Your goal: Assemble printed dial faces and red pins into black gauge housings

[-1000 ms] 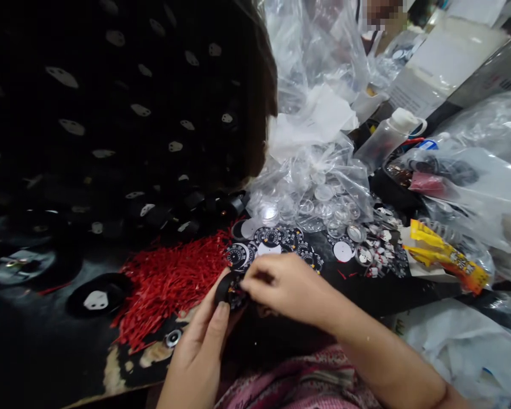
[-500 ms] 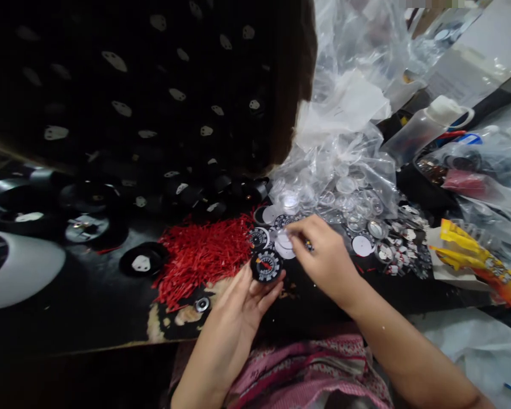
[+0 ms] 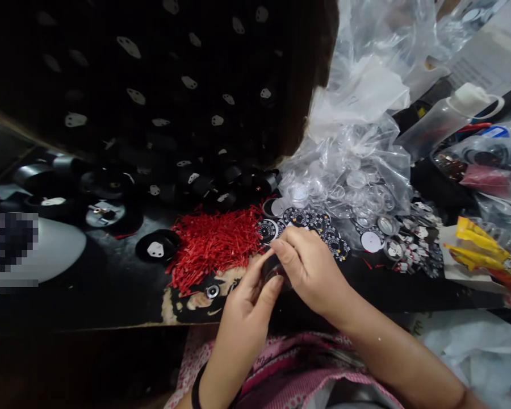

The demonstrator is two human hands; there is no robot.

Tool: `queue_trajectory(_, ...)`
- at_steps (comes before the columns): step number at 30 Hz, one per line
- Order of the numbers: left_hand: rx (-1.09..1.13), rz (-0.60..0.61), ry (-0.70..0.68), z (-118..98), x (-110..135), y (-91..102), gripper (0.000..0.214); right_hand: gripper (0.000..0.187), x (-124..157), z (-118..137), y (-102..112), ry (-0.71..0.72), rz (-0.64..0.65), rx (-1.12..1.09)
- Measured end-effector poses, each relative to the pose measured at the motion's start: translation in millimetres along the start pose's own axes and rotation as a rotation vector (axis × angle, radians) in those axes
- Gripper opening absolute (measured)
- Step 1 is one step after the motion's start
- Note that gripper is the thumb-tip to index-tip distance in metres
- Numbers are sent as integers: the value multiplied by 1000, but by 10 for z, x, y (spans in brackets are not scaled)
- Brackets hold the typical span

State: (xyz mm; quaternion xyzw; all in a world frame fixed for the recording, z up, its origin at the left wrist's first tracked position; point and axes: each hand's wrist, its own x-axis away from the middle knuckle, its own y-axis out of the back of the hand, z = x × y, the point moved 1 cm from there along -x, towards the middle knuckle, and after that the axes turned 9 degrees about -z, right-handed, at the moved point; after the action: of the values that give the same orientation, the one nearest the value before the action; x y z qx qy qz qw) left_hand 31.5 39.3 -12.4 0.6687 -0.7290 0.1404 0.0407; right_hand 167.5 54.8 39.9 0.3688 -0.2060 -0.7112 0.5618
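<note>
Low over the bench edge, my left hand (image 3: 244,301) is closed round a small round black dial gauge (image 3: 273,268), its thumb along the near side. My right hand (image 3: 313,267) bends over the same gauge from the right, its fingers closed at the rim. Most of the gauge's face is hidden by the fingers, and whether a clear cover lies under them I cannot tell. Just beyond the hands lie printed black dial discs (image 3: 334,241). To the left of them spreads a heap of thin red pointers (image 3: 217,244).
A plastic bag of clear round covers (image 3: 357,182) lies behind, with small metal parts (image 3: 415,244) to its right. Black round housings (image 3: 156,248) stand at left. A bottle (image 3: 438,122) and yellow wrapper (image 3: 485,244) are at right. A dark, white-spotted mass (image 3: 162,74) overhangs the back.
My right hand has come from the discs down to the gauge and closed at it. The gauge's face, visible before, is now mostly covered. The whole view has shifted slightly.
</note>
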Motion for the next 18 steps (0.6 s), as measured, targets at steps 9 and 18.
queue_trajectory(9, -307, -86, 23, 79, 220, 517, 34, 40, 52, 36, -105, 111, 197, -91)
queue_trajectory(18, -1001, -571, -233, -64, 412, 1751, 48, 17, 64, 180, -199, 74, 420, -276)
